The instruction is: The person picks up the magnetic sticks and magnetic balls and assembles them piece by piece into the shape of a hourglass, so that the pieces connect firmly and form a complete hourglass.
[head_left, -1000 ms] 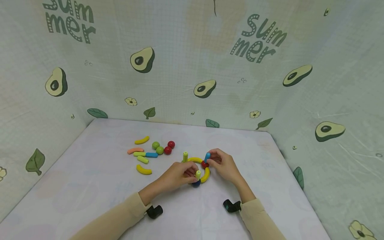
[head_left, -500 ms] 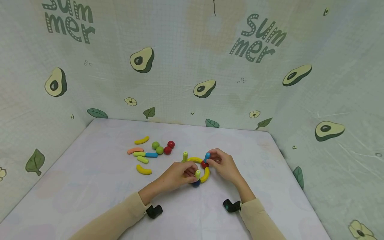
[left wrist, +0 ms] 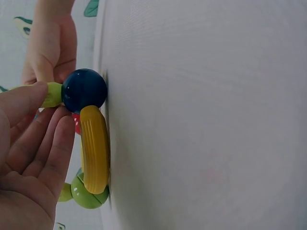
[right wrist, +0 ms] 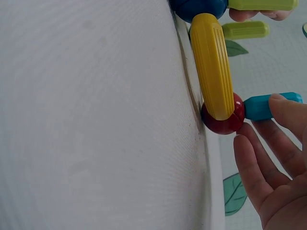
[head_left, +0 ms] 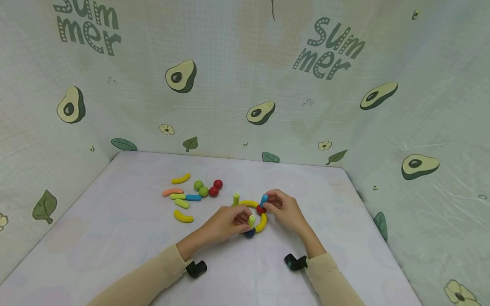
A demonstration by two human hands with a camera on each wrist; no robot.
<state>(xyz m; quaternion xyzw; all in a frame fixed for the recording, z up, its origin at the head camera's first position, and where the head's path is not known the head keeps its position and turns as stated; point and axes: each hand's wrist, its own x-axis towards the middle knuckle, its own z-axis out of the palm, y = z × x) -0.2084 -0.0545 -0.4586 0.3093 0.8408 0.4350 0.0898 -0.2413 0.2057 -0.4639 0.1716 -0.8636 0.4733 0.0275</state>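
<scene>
A ring of yellow curved sticks (head_left: 262,223) and coloured balls lies on the table, with straight sticks standing up from the balls. My left hand (head_left: 226,225) pinches the light green stick (head_left: 251,221) that stands on the dark blue ball (left wrist: 85,91). Between thumb and fingers, my right hand (head_left: 286,212) pinches a blue stick (right wrist: 261,106) seated on the red ball (right wrist: 225,117). Another light green stick (head_left: 236,199) rises from the green ball (left wrist: 91,191), seen in the left wrist view. My left hand hides part of the ring in the head view.
Loose pieces lie left of the ring: yellow curved sticks (head_left: 183,216), an orange curved stick (head_left: 172,192), light green sticks (head_left: 182,204), a blue stick (head_left: 193,197), green balls (head_left: 203,192) and red balls (head_left: 214,192). A patterned cloth (head_left: 222,140) hangs behind the table (head_left: 329,238).
</scene>
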